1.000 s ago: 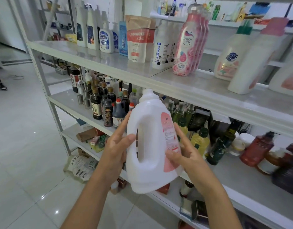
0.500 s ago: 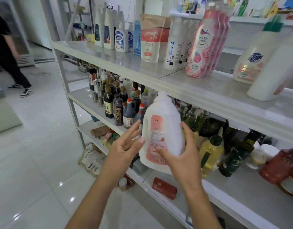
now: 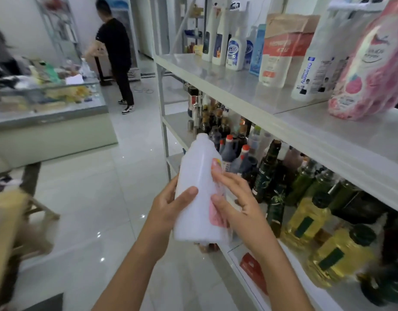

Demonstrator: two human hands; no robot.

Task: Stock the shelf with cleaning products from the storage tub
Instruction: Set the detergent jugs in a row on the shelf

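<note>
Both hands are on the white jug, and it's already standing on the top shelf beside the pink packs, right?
No. In the head view the left hand and right hand are on the white jug, but it is in the air below the top shelf, not standing beside the pink packs.

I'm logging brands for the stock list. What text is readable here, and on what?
"Oil", then an unclear word: vertical blue print on the white bottle beside the pink pouch.
Held white jug, pink label: blurred.
Red-and-brown pouch, pink pouch, blue-labelled bottle: too blurred to read.
</note>
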